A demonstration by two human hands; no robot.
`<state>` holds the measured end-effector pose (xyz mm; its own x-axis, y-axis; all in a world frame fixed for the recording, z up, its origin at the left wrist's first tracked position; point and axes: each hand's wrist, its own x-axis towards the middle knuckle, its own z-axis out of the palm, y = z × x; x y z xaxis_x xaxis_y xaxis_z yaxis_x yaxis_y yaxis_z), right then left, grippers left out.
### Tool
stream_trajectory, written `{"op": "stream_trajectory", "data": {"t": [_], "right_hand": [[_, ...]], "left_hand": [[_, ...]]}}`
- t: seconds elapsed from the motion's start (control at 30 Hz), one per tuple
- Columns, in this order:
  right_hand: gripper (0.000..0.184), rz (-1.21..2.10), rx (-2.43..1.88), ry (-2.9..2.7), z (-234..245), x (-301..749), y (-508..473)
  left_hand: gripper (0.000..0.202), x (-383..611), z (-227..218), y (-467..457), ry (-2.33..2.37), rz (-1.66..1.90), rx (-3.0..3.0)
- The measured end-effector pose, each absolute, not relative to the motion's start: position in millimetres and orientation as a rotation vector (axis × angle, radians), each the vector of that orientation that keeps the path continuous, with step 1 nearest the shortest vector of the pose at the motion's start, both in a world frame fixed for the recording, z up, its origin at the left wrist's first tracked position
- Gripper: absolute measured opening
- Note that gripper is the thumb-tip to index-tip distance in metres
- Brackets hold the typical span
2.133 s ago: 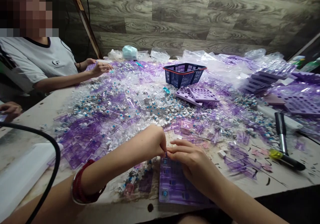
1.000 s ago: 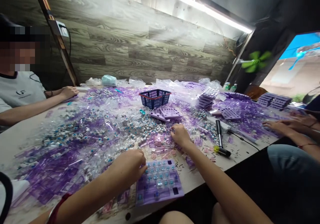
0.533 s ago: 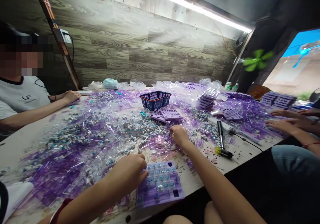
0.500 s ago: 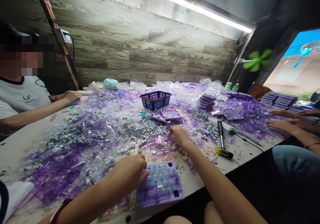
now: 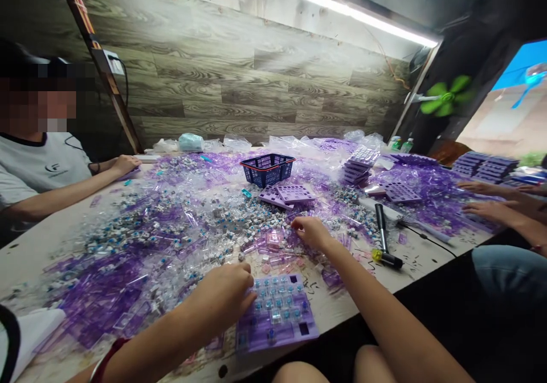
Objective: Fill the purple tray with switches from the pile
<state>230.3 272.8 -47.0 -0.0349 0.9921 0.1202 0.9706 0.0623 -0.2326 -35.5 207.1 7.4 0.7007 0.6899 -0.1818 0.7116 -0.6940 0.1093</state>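
A purple keypad plate (image 5: 290, 334) lies at the table's near edge, with rows of clear keycaps (image 5: 277, 300) and blue-centred switches on it. My left hand (image 5: 231, 289) is closed at its upper left edge, thumb against the plate. Beyond the plate, my right hand (image 5: 311, 233) reaches into the loose parts with its fingers curled together. Whatever those fingertips pinch, if anything, is hidden. Pink and purple clear caps (image 5: 273, 239) lie just left of that hand.
Heaps of white-and-blue switches (image 5: 231, 220) and purple clear pieces (image 5: 102, 297) spread across the table. A dark blue basket (image 5: 268, 172), stacked purple plates (image 5: 360, 163) and a black-handled hammer (image 5: 382, 229) stand or lie beyond. Co-workers' hands (image 5: 123, 165) rest at left and right.
The view has shifted slightly, so most things sit a little further right. My right hand's fingers have moved slightly at the pile; my left hand stays at the plate.
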Motion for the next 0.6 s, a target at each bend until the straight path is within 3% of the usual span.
{"op": "stream_trajectory", "data": {"t": [0.3,0.6], "right_hand": [[0.037,0.188,-1.852,-2.136,-57,239,270],[0.022,0.135,-1.912,-2.068,-53,229,270]], "left_hand": [[0.016,-36,9,207,1.103,-0.191,2.753],[0.018,-36,7,207,1.089,-0.210,2.758]]}}
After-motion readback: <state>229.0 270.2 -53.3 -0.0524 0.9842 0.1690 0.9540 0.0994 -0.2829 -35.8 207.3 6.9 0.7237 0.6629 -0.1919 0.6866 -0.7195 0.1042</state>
